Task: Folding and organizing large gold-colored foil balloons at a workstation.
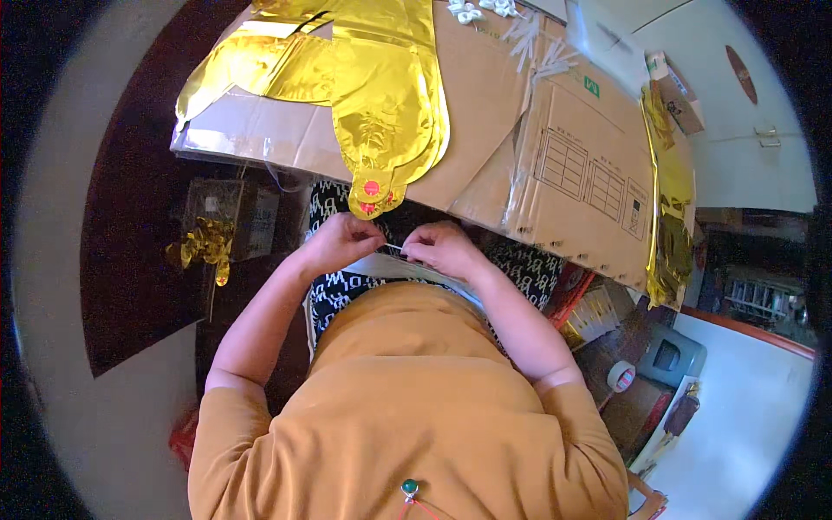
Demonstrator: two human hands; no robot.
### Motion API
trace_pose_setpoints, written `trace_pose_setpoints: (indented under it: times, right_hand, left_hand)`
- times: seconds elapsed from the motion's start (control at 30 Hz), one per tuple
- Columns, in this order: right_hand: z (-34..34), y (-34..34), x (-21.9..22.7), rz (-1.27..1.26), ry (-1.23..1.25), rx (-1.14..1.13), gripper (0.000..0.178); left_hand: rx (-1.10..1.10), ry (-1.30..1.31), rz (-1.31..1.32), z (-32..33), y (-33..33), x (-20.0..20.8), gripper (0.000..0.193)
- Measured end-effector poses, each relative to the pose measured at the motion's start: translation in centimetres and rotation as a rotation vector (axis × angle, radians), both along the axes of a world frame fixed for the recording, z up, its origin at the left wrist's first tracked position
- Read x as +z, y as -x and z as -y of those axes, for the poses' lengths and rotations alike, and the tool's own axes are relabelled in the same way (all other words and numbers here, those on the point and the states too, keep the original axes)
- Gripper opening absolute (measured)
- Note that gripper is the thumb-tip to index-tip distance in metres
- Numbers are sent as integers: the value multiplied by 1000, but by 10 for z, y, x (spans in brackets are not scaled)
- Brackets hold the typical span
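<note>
Close above my lap, my left hand (pixel 344 240) and my right hand (pixel 445 249) face each other, fingertips pinched. A thin white strip (pixel 393 248), perhaps a straw, spans the small gap between them, one end in each hand. Just beyond my left hand, flat gold foil balloons (pixel 381 113) lie across the cardboard. Their tail end, with red round marks, hangs over the near edge. Farther back on the cardboard are loose white straws (pixel 539 48) and small white folded pieces (pixel 481 9).
Flattened cardboard (pixel 485 130) covers the work surface before me. Gold foil (pixel 667 217) drapes over its right edge, and more crumpled gold foil (pixel 206 247) hangs at the left. A tape roll (pixel 620 376) and a grey plastic stool (pixel 673 355) are at lower right.
</note>
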State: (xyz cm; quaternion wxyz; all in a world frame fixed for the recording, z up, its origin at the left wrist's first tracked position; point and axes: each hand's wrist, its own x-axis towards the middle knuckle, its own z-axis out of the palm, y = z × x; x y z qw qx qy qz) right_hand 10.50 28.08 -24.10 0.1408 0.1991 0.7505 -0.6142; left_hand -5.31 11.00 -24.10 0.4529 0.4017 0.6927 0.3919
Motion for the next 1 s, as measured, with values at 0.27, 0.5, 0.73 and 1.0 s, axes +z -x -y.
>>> trace_pose_setpoints:
  times: [0.27,0.5,0.73,1.0]
  right_hand:
    - [-1,7,2,0,-81,7,20]
    - [3,16,-7,74,1,-63,21]
    - [6,20,-16,2,0,-119,20]
    - [5,17,-28,-72,-3,-139,30]
  left_hand:
    - [-195,11,56,-5,16,5,16]
    - [-441,164,-44,-27,35,24,24]
    - [-366,24,-39,-31,38,26,32]
    - [-428,142,-249,-21,19,-16,25]
